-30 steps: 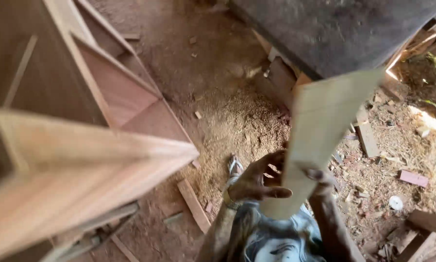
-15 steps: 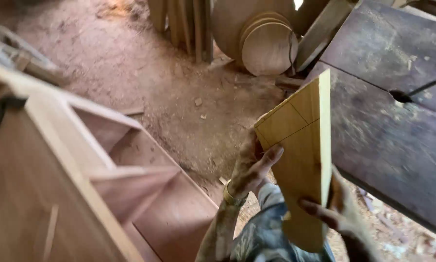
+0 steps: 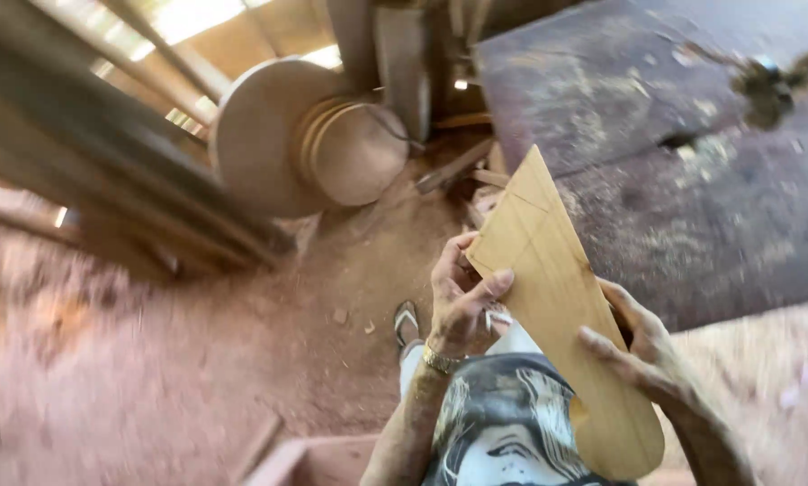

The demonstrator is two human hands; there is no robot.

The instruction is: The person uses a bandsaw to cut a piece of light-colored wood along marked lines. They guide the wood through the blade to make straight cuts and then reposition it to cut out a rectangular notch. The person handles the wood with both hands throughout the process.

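A long pale wooden board with a pointed upper end, a rounded lower end and pencil lines across it is held upright in front of me. My left hand grips its left edge, thumb on the face. My right hand holds its right edge lower down. A wristwatch shows on my left wrist. The board's tip points toward the dark saw table.
A dark, dusty metal saw table fills the upper right. Round wooden discs lean at the back centre. Dark beams slant across the left. Sawdust and wood scraps cover the dirt floor. My foot in a sandal stands below.
The view has swung up toward the discs and saw table; the wooden cabinet frame has left the view. Both hands keep hold of the board, which now tilts with its pointed end up.
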